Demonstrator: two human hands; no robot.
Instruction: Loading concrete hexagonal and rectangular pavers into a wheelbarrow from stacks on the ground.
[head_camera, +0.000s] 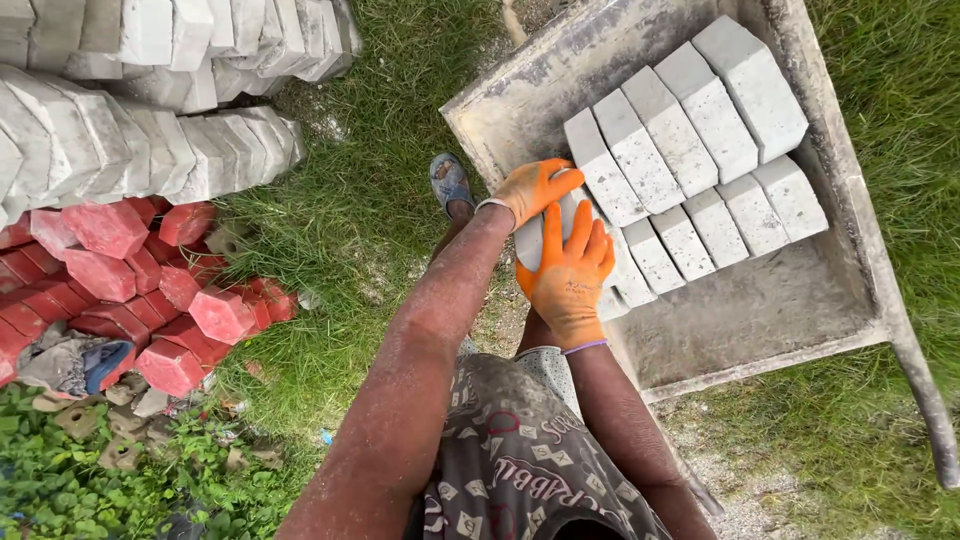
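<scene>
Gripping a grey paving block (545, 232) between them, both gloved hands, left (533, 189) and right (570, 268), hold it over the wheelbarrow (760, 320).

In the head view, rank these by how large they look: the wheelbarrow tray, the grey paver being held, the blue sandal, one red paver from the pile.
1. wheelbarrow tray
2. grey paver, though gloves partly cover it
3. red paver and blue sandal: they look alike, and different distances make ranking unsure.
</scene>
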